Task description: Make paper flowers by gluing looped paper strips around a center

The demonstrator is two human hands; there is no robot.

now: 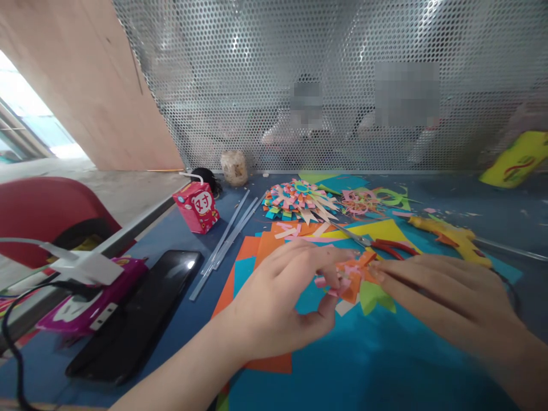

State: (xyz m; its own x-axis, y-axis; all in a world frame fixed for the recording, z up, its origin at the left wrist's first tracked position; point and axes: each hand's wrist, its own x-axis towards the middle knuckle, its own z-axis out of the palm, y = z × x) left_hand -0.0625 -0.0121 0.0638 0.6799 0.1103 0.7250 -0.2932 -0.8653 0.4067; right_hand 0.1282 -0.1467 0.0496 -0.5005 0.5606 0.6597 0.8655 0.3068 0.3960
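A small paper rosette [351, 285] of orange and pink strips, with pale green and cream tails, is between my two hands above a blue paper sheet [342, 365]. My left hand [285, 294] pinches its left side, thumb and fingers curled round the pink strips. From the right, my right hand [449, 299] reaches in with fingers stretched, and the fingertips press on the orange strips; its thumb is hidden. Just beyond the hands lie red-handled scissors [394, 248]. Near the right hand rests a yellow glue gun [456, 237].
Behind are a layered paper rosette [295, 200] and curly paper scraps [363, 201]. Clear glue sticks [233, 237], a pink drink carton [197, 208], a black phone [139, 314] and a purple power strip [92, 302] lie left. A perforated metal screen [257, 74] borders the table's back.
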